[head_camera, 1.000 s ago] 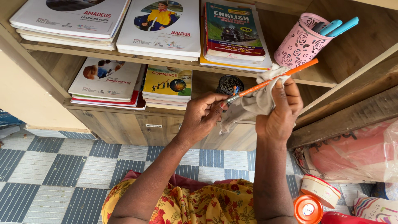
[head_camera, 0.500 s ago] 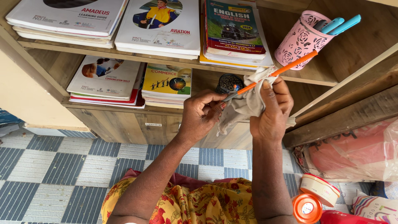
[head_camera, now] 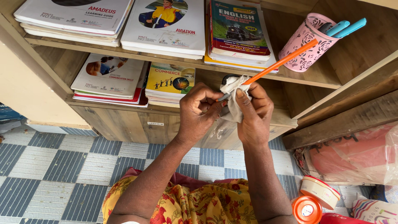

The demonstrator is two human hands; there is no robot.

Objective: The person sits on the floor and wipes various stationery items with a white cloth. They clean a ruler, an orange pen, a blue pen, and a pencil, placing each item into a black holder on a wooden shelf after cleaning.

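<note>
The left hand [head_camera: 201, 112] pinches the lower, dark tip end of an orange pen [head_camera: 282, 62], its grip clamped on that end with thumb and fingers curled together. The right hand [head_camera: 253, 114] has its grip closed on a white cloth [head_camera: 232, 99], which is wrapped around the pen's lower part just above the left hand's pinch; the thumb presses the cloth against the shaft. The pen slants up to the right, its free end crossing in front of a pink perforated pen cup [head_camera: 304, 45] that stands near the right end of the upper shelf [head_camera: 174, 62] and holds blue pens [head_camera: 348, 27]. Both hands sit in front of the lower shelf [head_camera: 286, 118], near its right end. Stacks of books [head_camera: 166, 29] lie along the upper shelf, and more books [head_camera: 112, 79] lie on the left part of the lower shelf. On the checkered floor [head_camera: 45, 157] at lower right stand an orange-lidded jar [head_camera: 306, 209] and a round tub [head_camera: 320, 191].
</note>
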